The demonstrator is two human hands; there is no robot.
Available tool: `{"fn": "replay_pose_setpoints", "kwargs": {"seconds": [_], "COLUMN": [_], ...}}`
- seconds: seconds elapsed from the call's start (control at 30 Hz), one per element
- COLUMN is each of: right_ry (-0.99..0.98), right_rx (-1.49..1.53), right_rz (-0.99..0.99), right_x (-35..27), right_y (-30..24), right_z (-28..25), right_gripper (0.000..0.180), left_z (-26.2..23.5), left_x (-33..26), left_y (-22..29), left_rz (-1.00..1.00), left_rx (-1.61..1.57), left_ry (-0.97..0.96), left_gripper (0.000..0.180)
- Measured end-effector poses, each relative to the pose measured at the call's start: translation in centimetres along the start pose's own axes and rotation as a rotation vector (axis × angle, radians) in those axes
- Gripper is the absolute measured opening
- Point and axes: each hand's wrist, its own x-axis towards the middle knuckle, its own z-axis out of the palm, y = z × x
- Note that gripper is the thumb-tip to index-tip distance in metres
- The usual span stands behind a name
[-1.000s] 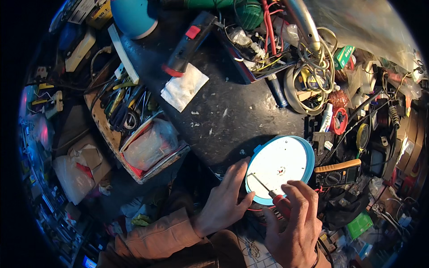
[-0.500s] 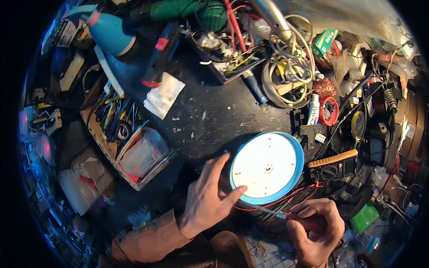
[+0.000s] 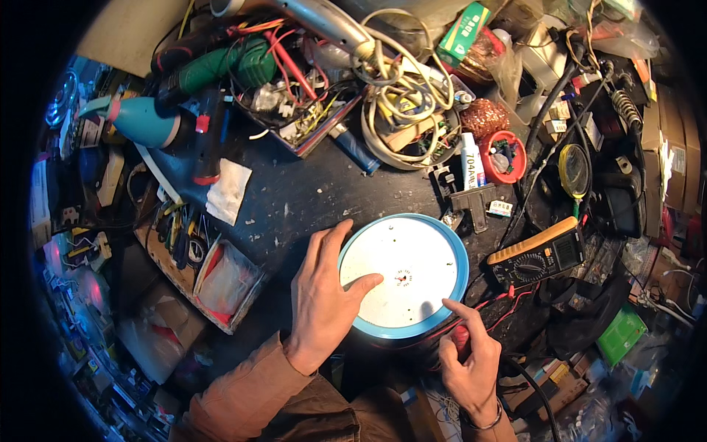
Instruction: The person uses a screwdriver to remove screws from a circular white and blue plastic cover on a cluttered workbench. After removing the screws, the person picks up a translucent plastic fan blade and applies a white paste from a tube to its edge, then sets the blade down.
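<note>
A round lamp-like disc (image 3: pixel 401 250) with a white face and blue rim is in front of me, with small holes and a printed ring at its middle. My left hand (image 3: pixel 322 295) grips its left side, thumb over the white face and fingers along the rim. My right hand (image 3: pixel 473 361) is closed round the red handle of a screwdriver (image 3: pixel 461 337), just below the rim at lower right. Its index finger stretches out to the blue rim. The screwdriver's shaft is hidden now. A finger-like shadow falls on the lower white face.
Right of the disc lies a yellow-and-black multimeter (image 3: pixel 536 258) with red leads. Behind are a white tube (image 3: pixel 471 162), a red round tub (image 3: pixel 504 157) and coiled cable (image 3: pixel 409 110). At left stand a tool box (image 3: pixel 195 283), a white cloth (image 3: pixel 229 191) and a blue spray bottle (image 3: pixel 147 121).
My head view has shifted, so the bench things sit further left. My right hand has come up to the disc's lower right rim, index finger now extended. My left thumb reaches further over the face.
</note>
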Motion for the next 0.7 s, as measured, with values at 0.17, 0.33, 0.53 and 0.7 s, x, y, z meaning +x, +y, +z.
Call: {"fn": "replay_pose_setpoints", "kwargs": {"seconds": [0.17,0.33,0.53,0.7], "right_ry": [-0.013,-0.023,-0.045,-0.026], "right_rx": [-0.135,-0.169,-0.140,0.122], "right_rz": [-0.059,-0.108,-0.026,0.032], "right_x": [0.8,0.9,1.1,0.0], "right_y": [0.6,1.3,0.1,-2.7], "right_z": [0.6,0.6,-0.1,-2.6], "right_gripper": [0.062,0.065,0.053,0.023], "left_z": [-0.6,-0.3,-0.7,-1.1], "left_x": [0.1,-0.1,0.2,0.1], "left_y": [0.1,0.0,-0.2,-0.3], "left_rz": [0.025,0.027,0.070,0.059], "left_rx": [0.041,0.018,0.016,-0.001], "left_ry": [-0.020,-0.026,-0.046,-0.050], "left_gripper": [0.080,0.076,0.073,0.072]}}
